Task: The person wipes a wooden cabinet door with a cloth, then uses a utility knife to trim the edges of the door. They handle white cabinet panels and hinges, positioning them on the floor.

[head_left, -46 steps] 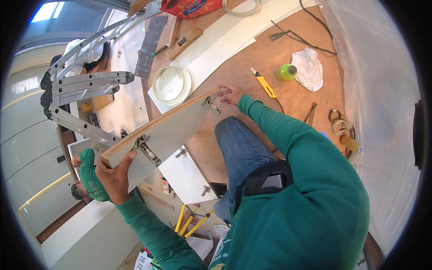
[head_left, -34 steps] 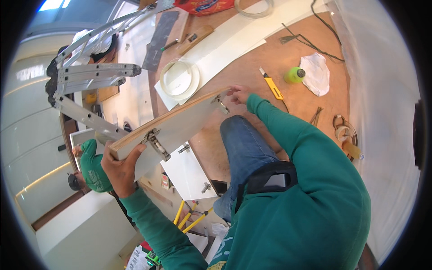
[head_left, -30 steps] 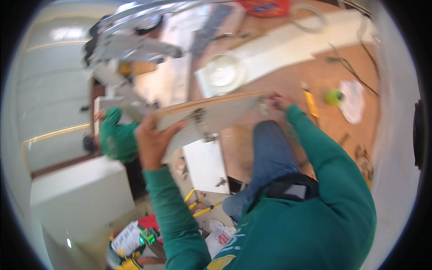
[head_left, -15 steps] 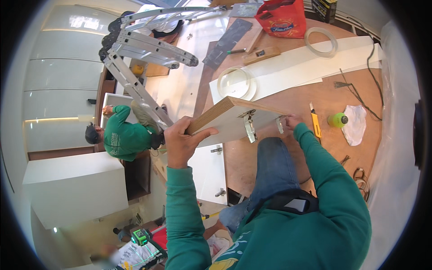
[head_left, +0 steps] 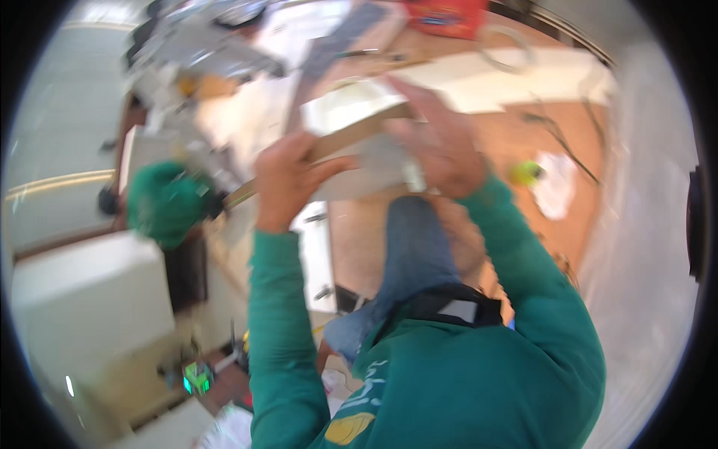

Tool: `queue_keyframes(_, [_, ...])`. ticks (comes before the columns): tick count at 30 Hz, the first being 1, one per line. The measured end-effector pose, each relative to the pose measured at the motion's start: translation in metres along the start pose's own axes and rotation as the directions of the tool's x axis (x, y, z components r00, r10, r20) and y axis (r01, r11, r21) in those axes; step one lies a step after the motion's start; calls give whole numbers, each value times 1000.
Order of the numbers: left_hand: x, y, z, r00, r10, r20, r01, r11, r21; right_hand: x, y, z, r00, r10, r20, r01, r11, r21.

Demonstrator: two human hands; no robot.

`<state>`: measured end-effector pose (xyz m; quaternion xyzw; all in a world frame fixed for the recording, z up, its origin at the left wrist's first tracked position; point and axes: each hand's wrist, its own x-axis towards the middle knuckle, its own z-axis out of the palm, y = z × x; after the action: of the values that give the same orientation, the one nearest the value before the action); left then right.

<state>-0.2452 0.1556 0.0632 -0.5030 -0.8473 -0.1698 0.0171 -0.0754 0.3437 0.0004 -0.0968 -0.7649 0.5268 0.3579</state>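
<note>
A wooden cabinet door panel (head_left: 364, 127) with a white face is held up in front of me, its brown edge turned toward me. My left hand (head_left: 288, 178) grips its left part, thumb across the near face. At the right end, my right hand (head_left: 445, 146) is closed around the panel's edge, blurred by motion. A metal hinge (head_left: 413, 176) shows on the near face, just beside the right hand. Below the panel is my knee in blue jeans (head_left: 419, 247).
A wooden work surface (head_left: 501, 127) at the right bears a light-green bottle (head_left: 526, 173), a white cloth (head_left: 554, 187), white strips and a coil (head_left: 507, 49). A red bag (head_left: 446, 16) stands far back. At left are a ladder (head_left: 194, 45), a co-worker in green (head_left: 166, 203) and a white cabinet (head_left: 90, 299).
The panel has turned so its long edge faces me, and its white far face now shows. My right hand has moved left and up onto its end. The whole view has shifted and blurred.
</note>
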Motion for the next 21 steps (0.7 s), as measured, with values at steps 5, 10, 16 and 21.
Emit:
queue_keyframes(5, [-11, 26, 7, 996, -90, 27, 90, 996, -2, -18, 29, 34, 989, -115, -97, 117, 993, 7])
queue_keyframes(10, [1, 21, 17, 991, -117, 60, 119, 992, -34, -77, 38, 26, 945, -83, -315, 48, 992, -118])
queue_keyframes(16, [-4, -13, 12, 994, -102, 38, 96, 987, 128, -297, 54, -139, 688, 710, 153, -693, 705, -151])
queue_keyframes(21, [-8, -33, 17, 992, 5, 128, 7, 996, -91, -455, 26, -244, 1, 1000, -25, -975, 7, 221])
